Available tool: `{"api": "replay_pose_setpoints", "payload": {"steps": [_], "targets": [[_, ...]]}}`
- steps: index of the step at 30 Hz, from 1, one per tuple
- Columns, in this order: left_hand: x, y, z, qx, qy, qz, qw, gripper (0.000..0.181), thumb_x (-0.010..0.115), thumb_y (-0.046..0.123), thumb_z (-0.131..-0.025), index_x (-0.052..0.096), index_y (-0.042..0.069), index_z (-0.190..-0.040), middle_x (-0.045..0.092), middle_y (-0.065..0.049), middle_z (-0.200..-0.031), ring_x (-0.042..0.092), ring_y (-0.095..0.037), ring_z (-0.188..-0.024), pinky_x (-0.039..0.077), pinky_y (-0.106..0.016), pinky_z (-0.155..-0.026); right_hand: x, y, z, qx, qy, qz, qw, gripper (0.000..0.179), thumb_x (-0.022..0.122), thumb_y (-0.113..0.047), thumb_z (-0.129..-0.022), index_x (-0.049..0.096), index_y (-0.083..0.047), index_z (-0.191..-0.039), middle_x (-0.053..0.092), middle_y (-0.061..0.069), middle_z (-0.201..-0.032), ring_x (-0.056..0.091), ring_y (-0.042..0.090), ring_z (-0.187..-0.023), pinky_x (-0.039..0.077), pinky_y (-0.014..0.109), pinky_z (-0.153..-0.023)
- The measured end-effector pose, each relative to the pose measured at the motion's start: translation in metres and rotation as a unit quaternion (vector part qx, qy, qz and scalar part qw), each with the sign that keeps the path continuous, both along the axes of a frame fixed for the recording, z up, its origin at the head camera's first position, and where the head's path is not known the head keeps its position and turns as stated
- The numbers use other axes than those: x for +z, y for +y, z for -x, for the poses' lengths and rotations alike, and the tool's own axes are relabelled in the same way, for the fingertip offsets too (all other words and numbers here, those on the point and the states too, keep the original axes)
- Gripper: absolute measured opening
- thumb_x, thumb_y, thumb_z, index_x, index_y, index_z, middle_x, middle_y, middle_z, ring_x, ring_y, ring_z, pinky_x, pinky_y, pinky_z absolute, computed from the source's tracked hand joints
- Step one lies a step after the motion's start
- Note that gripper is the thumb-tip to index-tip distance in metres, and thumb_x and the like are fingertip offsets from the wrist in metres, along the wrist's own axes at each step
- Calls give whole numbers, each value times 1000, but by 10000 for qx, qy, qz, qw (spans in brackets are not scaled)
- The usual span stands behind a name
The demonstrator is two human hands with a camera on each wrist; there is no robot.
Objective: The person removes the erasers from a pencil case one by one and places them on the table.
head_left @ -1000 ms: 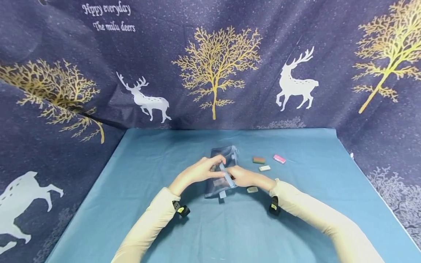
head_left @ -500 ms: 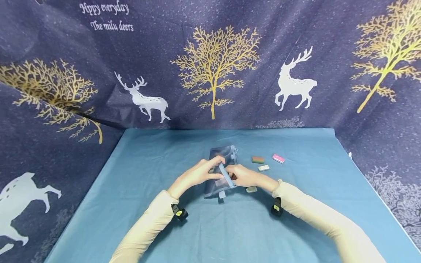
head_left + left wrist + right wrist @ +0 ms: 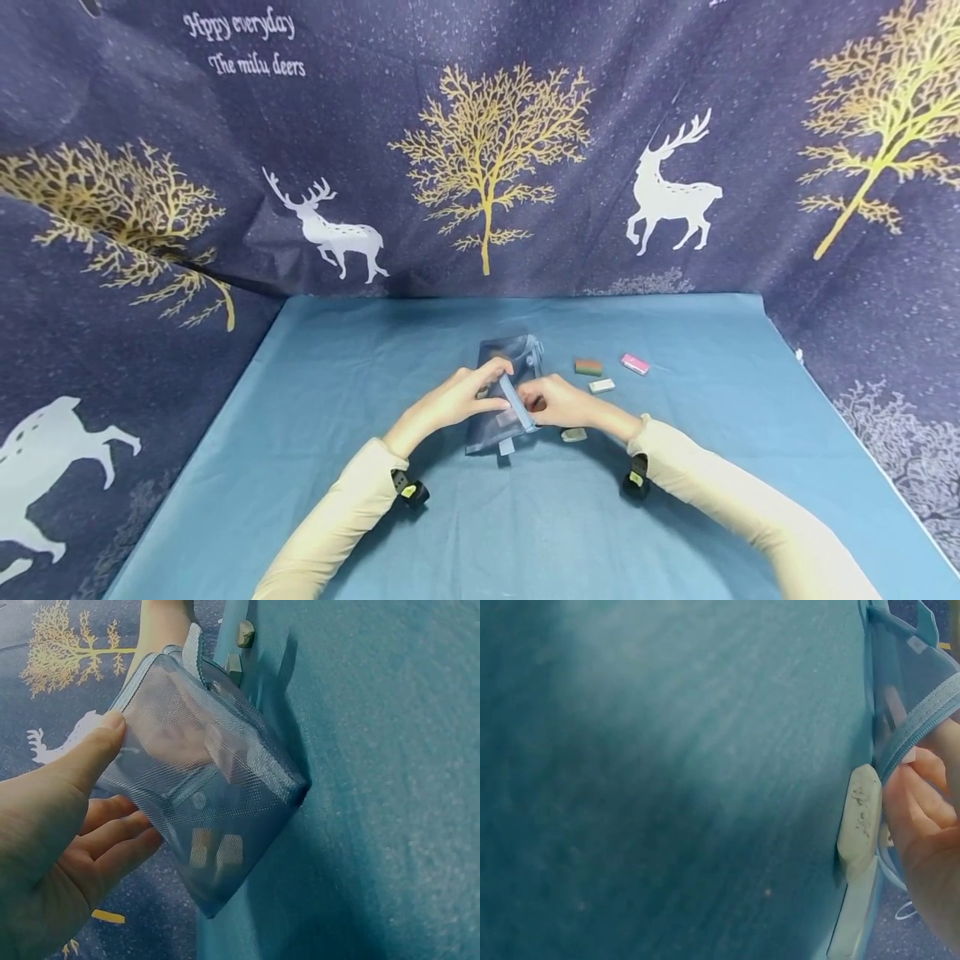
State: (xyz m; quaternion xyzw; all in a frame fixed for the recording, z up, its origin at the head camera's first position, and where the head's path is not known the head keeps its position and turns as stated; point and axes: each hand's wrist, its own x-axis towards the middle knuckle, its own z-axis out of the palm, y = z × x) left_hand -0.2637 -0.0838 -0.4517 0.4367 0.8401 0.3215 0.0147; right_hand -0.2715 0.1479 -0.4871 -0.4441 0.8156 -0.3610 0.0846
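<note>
A blue mesh zipper pouch [image 3: 491, 432] lies tilted in the middle of the table, its mouth spread wide. My left hand [image 3: 456, 396] pinches one zipper edge between thumb and fingers. Reaching into the mouth from the right, my right hand [image 3: 558, 402] has its fingers curled and partly hidden by the zipper edge. Through the mesh in the left wrist view, a pale block-shaped eraser [image 3: 223, 754] shows at the right fingertips. Two more small blocks [image 3: 229, 851] rest at the pouch's bottom corner.
Right of the pouch lie a worn whitish eraser [image 3: 573, 435], a white eraser [image 3: 602, 386], a green and orange eraser [image 3: 588, 367] and a pink one [image 3: 635, 364]. Blue cloth [image 3: 420, 550] covers the table; a dark deer-print curtain [image 3: 450, 192] hangs behind.
My right hand has drawn slightly back at the pouch mouth, so more of its curled fingers shows. The left hand keeps its hold on the zipper edge.
</note>
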Motion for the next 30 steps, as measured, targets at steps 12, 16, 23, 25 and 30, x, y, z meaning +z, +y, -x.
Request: {"api": "replay_pose_setpoints", "payload": {"steps": [12, 16, 23, 25, 30], "targets": [[-2, 1, -2, 28, -11, -93, 10000, 45, 65, 28, -83, 42, 23, -122, 61, -1, -112, 62, -16, -102, 52, -37, -76, 2, 4, -1, -310, 252, 183, 9990, 14, 64, -13, -82, 63, -23, -92, 66, -6, -77, 62, 4, -69, 52, 19, -64], [-4, 2, -2, 53, -83, -52, 9999, 46, 64, 30, -84, 40, 23, -123, 61, -2, -111, 63, -16, -99, 52, -36, -76, 3, 6, -1, -482, 326, 100, 9983, 18, 62, -8, -79, 63, -21, -91, 65, -7, -76, 61, 2, -69, 52, 19, -64], [-4, 2, -3, 150, -158, -77, 9997, 47, 63, 32, -84, 38, 25, -123, 63, 0, -90, 56, -9, -67, 49, -27, -63, 4, 10, 1, -727, 289, 162, 9968, 15, 64, -12, -79, 63, -23, -90, 66, -8, -76, 61, 1, -69, 52, 20, -63], [-4, 1, -3, 177, -174, -72, 9997, 47, 62, 33, -85, 37, 25, -123, 63, 0, -88, 57, -8, -67, 48, -25, -62, 4, 11, 1, -766, 301, 188, 9964, 14, 65, -13, -80, 64, -23, -90, 66, -9, -75, 61, 1, -68, 52, 20, -62], [-5, 0, -4, 213, -227, -47, 9995, 46, 61, 33, -86, 36, 27, -124, 64, -2, -103, 60, -18, -108, 52, -30, -79, 4, 13, 2, -778, 304, 217, 9963, 14, 64, -13, -80, 64, -22, -90, 66, -9, -75, 61, 1, -68, 53, 21, -62]]}}
